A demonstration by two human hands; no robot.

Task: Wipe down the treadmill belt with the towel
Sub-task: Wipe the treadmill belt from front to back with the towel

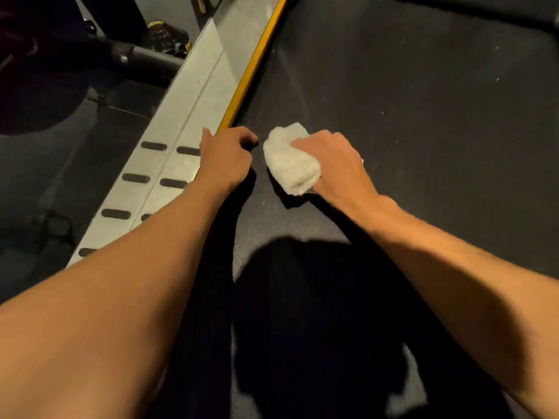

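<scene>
- towel (pixel 290 164): white, bunched into a wad, clasped under the right hand (pixel 335 167); fingers curl over its top and far side, palm bearing down. wad lies on the treadmill belt (pixel 423 116), left of belt centre, roughly mid-frame.
- left hand (pixel 225 158): at 9 o'clock of the towel, just beside it, not touching. fingers curled loosely inward, holding nothing; it sits at the belt's left edge, heel over the yellow strip (pixel 257 58). looks like a brace; contact not confirmed.
- grey side rail (pixel 193 95) with dark oval grip pads runs outside the strip, toward 11 o'clock.
- step in hand (judgement): wiping underway, near the belt's left margin. pale specks show on the belt toward 1–3 o'clock, so much surface seems left.
- next move calls for: steady downward pressure, flat sweeps toward 3 o'clock, overlapping passes; keep the wad from unrolling.
- writing/brands: none legible on belt, rail or towel. dark objects at 10–11 o'clock too dim to identify.
</scene>
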